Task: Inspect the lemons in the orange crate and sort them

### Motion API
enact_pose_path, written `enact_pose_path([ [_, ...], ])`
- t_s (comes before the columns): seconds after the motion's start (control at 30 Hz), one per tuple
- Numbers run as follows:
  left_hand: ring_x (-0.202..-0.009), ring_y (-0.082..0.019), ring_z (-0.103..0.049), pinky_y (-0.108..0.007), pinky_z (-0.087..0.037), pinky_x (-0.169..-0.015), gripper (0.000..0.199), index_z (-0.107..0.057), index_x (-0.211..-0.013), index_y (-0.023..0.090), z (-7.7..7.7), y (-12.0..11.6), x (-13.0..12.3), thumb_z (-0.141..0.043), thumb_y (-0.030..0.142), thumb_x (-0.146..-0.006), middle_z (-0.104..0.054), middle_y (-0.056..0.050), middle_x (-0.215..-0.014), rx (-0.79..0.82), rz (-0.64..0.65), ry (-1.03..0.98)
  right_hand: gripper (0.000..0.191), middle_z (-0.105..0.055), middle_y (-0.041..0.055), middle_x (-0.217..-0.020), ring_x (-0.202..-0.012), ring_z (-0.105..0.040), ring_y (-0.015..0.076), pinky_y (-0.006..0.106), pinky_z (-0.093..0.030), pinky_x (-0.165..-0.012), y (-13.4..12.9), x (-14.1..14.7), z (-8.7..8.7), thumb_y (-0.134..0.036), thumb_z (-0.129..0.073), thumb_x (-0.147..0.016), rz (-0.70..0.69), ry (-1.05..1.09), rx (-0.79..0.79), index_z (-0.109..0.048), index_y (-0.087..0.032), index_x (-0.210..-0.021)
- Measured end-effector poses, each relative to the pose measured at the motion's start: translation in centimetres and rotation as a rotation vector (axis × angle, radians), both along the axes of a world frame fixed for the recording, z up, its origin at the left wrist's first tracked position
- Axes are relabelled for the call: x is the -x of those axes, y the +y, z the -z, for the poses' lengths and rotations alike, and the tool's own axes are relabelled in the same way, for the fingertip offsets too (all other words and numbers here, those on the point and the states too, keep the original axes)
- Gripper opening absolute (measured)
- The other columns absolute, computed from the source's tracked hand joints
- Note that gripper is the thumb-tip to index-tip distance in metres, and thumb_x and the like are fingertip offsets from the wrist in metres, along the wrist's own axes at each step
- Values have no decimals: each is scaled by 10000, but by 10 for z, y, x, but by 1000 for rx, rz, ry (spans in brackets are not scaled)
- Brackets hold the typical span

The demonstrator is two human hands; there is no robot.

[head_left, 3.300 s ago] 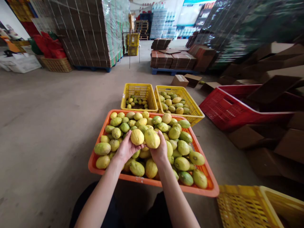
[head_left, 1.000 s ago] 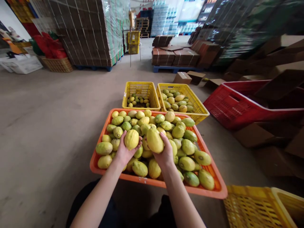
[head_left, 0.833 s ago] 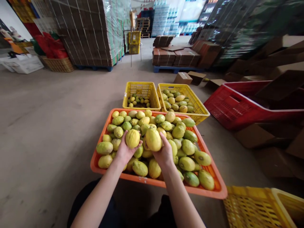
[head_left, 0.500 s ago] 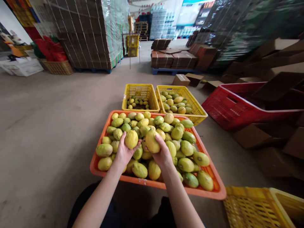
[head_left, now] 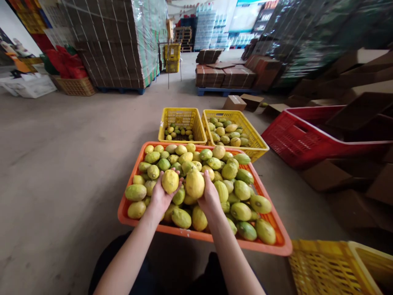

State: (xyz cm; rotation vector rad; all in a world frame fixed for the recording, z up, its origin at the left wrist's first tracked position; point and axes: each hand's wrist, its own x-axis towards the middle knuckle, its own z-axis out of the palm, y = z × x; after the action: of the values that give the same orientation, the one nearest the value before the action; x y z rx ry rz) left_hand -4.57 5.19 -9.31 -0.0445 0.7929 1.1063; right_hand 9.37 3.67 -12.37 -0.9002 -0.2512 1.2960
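My left hand (head_left: 161, 195) cups a small yellow fruit (head_left: 170, 181) from below and the left. In my right hand (head_left: 210, 195) rests a larger yellow fruit (head_left: 195, 183), with the fingers along its right side and partly hidden behind it. Both fruits are held side by side, a little apart, above an orange crate (head_left: 202, 236) heaped with green and yellow fruits (head_left: 241, 212).
Beyond the orange crate stand two yellow crates, the left (head_left: 183, 142) with a few small fruits, the right (head_left: 251, 150) fuller. A red crate (head_left: 307, 141) with cardboard is at the right. Another yellow crate (head_left: 325, 262) sits at the lower right.
The larger fruit has turned and shifted slightly left in my right hand, whose thumb has moved off its front to the right side. My left hand still holds the small fruit.
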Motion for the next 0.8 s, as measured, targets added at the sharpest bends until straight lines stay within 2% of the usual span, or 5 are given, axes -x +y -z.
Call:
enact_pose_path([
  [0.1, -756, -212, -772, -305, -656, -646, 350, -709, -1223, 204, -3, -3, -2, -465, 419, -1094, -780, -66, -884, -3, 5, 44, 340, -791, -3, -860, -885, -787, 267, 382, -698, -713, -5, 2, -7, -437, -886, -736, -58, -3, 101, -734, -247, -974],
  [0.27, -585, -150, -692, -237, -595, -550, 174, -702, -976, 144, -6, -6, -5, -596, 277, -1013, -731, -38, -748, 30, -13, 128, 334, -734, 21, -700, -879, -801, 321, 420, -701, -706, -10, -3, -18, -438, -864, -682, -152, 53, 68, -715, -217, -883],
  [0.4, -607, -166, -687, -245, -576, -536, 367, -704, -884, 129, 1, -6, -4, -509, 390, -1053, -713, -70, -712, -2, -13, 90, 341, -755, 33, -730, -956, -803, 338, 439, -700, -731, -6, -6, -15, -494, -826, -708, -100, 126, 69, -708, -230, -888],
  [0.63, -626, -129, -635, -192, -481, -494, 441, -710, -947, 186, 6, -5, -2, -388, 426, -1129, -740, -51, -803, -32, 50, 77, 495, -758, 55, -738, -868, -800, 306, 399, -686, -642, 0, -2, -6, -706, -746, -801, -100, 94, 149, -728, -225, -916],
  [0.8, -633, -158, -643, -217, -533, -522, 470, -699, -1042, 147, 4, -5, -5, -378, 483, -1118, -711, -79, -789, 76, -22, 63, 357, -799, 37, -840, -735, -765, 204, 308, -654, -600, -3, -4, -10, -577, -725, -910, -187, 157, 150, -735, -225, -972],
])
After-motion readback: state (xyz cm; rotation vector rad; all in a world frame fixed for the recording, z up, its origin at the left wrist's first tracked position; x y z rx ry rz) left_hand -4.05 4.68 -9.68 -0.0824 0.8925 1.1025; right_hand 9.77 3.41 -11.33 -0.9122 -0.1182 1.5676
